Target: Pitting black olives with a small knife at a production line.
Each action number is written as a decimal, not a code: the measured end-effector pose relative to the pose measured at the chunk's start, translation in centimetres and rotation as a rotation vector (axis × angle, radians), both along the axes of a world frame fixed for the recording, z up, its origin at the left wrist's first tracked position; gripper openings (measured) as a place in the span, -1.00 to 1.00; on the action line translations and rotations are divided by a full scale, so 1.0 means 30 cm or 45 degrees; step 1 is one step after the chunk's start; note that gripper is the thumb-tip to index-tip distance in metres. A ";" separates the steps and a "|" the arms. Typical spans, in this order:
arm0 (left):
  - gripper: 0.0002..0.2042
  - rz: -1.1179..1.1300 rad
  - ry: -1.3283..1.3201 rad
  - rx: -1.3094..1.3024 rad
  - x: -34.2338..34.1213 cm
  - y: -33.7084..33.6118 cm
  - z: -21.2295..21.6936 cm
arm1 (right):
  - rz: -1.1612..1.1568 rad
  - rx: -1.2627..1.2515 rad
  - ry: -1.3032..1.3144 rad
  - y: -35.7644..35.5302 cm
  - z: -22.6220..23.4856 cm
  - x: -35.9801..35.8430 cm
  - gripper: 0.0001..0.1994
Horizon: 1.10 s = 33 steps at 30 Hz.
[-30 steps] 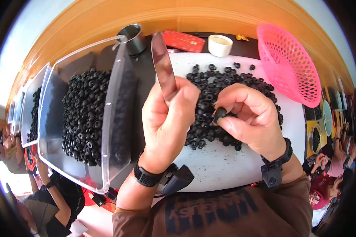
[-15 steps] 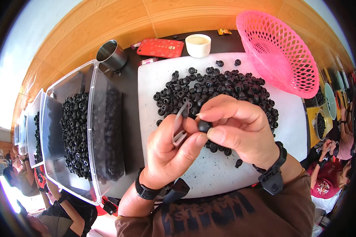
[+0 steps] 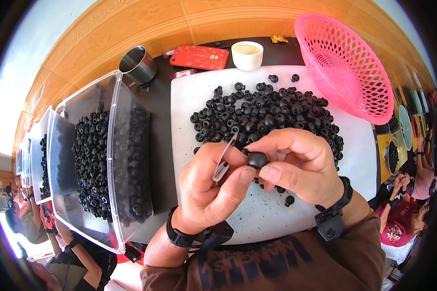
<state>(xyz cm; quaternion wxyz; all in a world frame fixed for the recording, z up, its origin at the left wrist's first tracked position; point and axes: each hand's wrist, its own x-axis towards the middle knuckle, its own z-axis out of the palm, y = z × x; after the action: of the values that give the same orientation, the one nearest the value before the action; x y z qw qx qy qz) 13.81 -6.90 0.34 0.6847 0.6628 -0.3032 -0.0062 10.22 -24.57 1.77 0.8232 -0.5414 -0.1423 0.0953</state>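
My right hand (image 3: 301,167) pinches a round black rubber-like part (image 3: 257,159) between thumb and fingers. On the other side of the part, my left hand (image 3: 211,182) meets it with closed thumb and index fingertips. A thin shiny metal tool (image 3: 224,160), with its pointed end up, is tucked in the left hand; its exact kind I cannot make out. Just beyond my fingers, a pile of similar black parts (image 3: 272,109) covers the middle of the white board (image 3: 189,102). One loose part (image 3: 289,200) lies near my right wrist.
Left of the board stands a clear plastic bin (image 3: 115,116) of black parts. Along the back are a metal cup (image 3: 138,65), a red phone-shaped case (image 3: 199,57) and a cream cup (image 3: 247,57). A pink lattice basket (image 3: 374,92) leans at the back right. Other people sit at both sides.
The round part has turned between my fingers and shows a broader side. Both hands stay close together, the metal tool tilting slightly to the right; the view has shifted a little.
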 end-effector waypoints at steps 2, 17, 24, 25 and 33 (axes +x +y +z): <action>-0.87 0.002 -0.017 -0.008 0.000 -0.008 -0.006 | -0.058 0.051 -0.022 0.010 0.002 -0.006 -0.73; -0.79 0.065 -0.386 0.174 0.011 -0.014 0.024 | -0.202 -0.074 -0.193 0.014 -0.039 0.000 -0.75; -0.77 0.126 -0.663 0.322 0.023 -0.014 -0.008 | -0.138 -0.058 -0.181 0.010 -0.026 -0.008 -0.78; -0.77 0.126 -0.664 0.321 0.024 -0.014 -0.012 | -0.126 -0.060 -0.192 0.009 -0.030 -0.009 -0.79; -0.76 0.159 -0.718 0.417 0.024 -0.015 -0.009 | -0.103 -0.143 -0.263 0.001 -0.034 -0.006 -0.79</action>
<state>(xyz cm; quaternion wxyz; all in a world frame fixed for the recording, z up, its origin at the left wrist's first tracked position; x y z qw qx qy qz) 14.52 -7.36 0.08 0.4574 0.7569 -0.4345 0.1708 10.05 -24.54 0.74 0.7758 -0.5988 -0.1987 0.0137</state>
